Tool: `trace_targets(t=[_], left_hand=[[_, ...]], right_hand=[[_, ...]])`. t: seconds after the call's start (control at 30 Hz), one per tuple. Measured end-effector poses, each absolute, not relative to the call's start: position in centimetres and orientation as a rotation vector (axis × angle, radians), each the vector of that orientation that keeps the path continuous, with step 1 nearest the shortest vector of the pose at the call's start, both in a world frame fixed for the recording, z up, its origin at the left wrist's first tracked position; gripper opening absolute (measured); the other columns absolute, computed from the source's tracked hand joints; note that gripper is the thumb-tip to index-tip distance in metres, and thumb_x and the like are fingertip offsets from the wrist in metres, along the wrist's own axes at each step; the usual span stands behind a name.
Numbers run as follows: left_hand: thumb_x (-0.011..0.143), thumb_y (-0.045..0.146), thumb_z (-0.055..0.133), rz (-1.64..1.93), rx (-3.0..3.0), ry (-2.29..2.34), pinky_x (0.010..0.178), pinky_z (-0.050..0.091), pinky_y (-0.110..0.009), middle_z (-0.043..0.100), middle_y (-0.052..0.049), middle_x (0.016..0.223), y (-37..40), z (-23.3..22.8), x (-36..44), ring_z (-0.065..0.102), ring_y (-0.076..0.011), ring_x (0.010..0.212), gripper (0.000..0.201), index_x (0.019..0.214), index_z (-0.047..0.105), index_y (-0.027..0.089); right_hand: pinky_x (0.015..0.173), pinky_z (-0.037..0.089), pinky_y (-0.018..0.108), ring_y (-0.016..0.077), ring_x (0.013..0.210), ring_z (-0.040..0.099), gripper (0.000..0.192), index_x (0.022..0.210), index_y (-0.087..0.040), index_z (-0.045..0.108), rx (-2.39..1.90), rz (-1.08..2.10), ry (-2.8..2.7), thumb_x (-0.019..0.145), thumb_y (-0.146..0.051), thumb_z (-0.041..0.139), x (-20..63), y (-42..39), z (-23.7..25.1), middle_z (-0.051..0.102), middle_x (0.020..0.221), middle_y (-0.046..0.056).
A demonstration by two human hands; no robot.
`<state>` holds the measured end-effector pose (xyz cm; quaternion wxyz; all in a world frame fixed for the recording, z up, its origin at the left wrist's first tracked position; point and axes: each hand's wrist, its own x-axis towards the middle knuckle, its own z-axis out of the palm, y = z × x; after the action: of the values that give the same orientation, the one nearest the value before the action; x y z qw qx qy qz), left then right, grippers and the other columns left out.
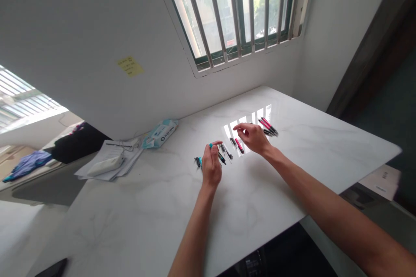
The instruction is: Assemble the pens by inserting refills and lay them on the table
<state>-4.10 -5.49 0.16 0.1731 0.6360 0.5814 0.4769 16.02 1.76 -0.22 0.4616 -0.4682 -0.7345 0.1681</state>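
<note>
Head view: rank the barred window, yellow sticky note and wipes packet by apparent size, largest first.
1. barred window
2. wipes packet
3. yellow sticky note
The packet and note look close in size, and the packet lies nearer the camera, so their order is unsure.

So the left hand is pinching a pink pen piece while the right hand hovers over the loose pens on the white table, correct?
Not quite: the head view shows the piece pinched in the left hand is teal, not pink. The right hand does hover over the loose pens on the white table.
</note>
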Motion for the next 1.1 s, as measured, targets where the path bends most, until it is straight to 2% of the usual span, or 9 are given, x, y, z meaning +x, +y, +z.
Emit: trace_targets(t=[0.1,0.23,0.43,0.57,0.67,0.77,0.97,1.1], left_hand=[[0.107,0.057,0.033,1.432,1.735,1.508,0.076,0.049,-0.028,0.065,-0.005,0.095,-5.8,-0.6,-4.6,0.058,-0.0157,0.077,0.053,0.12,0.07,0.021],[0.106,0.062,0.035,1.51,1.6,1.389,0.076,0.052,-0.029,0.066,-0.006,0.098,-5.3,-0.8,-4.1,0.059,-0.0159,0.078,0.057,0.126,0.07,0.021],[0.103,0.064,0.042,1.502,1.458,1.231,0.078,0.055,-0.029,0.069,-0.007,0.099,-5.1,-0.9,-3.8,0.066,-0.0171,0.085,0.059,0.129,0.069,0.019],[0.096,0.055,0.064,1.592,1.387,1.327,0.063,0.051,-0.023,0.064,0.0,0.083,-4.6,-1.1,-4.7,0.059,-0.0106,0.064,0.048,0.128,0.067,0.02],[0.086,0.047,0.077,1.738,1.253,1.352,0.059,0.052,-0.023,0.065,0.001,0.082,-4.2,-1.1,-5.2,0.059,-0.009,0.059,0.044,0.117,0.067,0.018],[0.082,0.045,0.08,1.763,1.16,1.329,0.065,0.057,-0.025,0.067,0.0,0.083,-4.1,-1.1,-5.3,0.065,-0.0102,0.064,0.038,0.103,0.067,0.016],[0.079,0.047,0.083,1.732,1.01,1.286,0.074,0.06,-0.028,0.071,-0.002,0.087,-4.0,-1.0,-5.5,0.071,-0.0115,0.068,0.041,0.099,0.07,0.014],[0.073,0.036,0.09,1.634,0.798,1.196,0.076,0.059,-0.024,0.073,-0.002,0.083,-4.2,-0.7,-5.2,0.072,-0.0109,0.071,0.036,0.094,0.071,0.013]], right_hand=[[0.07,0.048,0.027,0.0126,0.064,0.06,0.022,0.106,-0.022,0.075,-0.955,0.562,-1.895,0.096,-0.031,0.058,14.4,0.1,0.4,0.075,0.089,0.001],[0.068,0.053,0.026,0.0136,0.072,0.067,0.015,0.101,-0.022,0.07,-0.763,0.842,-1.967,0.092,-0.033,0.065,12.6,-1.5,0.4,0.075,0.093,0.002],[0.072,0.056,0.029,0.0148,0.075,0.068,0.018,0.103,-0.021,0.068,-0.691,0.997,-1.882,0.093,-0.036,0.067,11.3,-2.2,-0.3,0.075,0.087,0.001],[0.071,0.055,0.029,0.0148,0.077,0.067,0.019,0.098,-0.02,0.068,-0.743,1.026,-1.794,0.091,-0.037,0.069,11.4,-1.7,-1.0,0.073,0.086,0.001],[0.07,0.055,0.029,0.0135,0.072,0.063,0.021,0.098,-0.019,0.07,-0.786,1.02,-1.742,0.089,-0.038,0.07,11.6,-1.2,-1.3,0.071,0.085,0.001],[0.07,0.055,0.028,0.0142,0.074,0.064,0.022,0.101,-0.02,0.071,-0.823,1.026,-1.733,0.09,-0.039,0.069,11.8,-0.8,-1.3,0.073,0.087,0.002],[0.071,0.054,0.028,0.0147,0.075,0.066,0.029,0.102,-0.019,0.075,-0.839,1.047,-1.705,0.091,-0.045,0.07,12.2,-0.6,-0.8,0.074,0.088,0.004],[0.071,0.054,0.028,0.0141,0.075,0.064,0.039,0.104,-0.018,0.074,-0.781,1.217,-1.482,0.081,-0.049,0.081,12.9,0.2,-0.7,0.073,0.088,0.004]])
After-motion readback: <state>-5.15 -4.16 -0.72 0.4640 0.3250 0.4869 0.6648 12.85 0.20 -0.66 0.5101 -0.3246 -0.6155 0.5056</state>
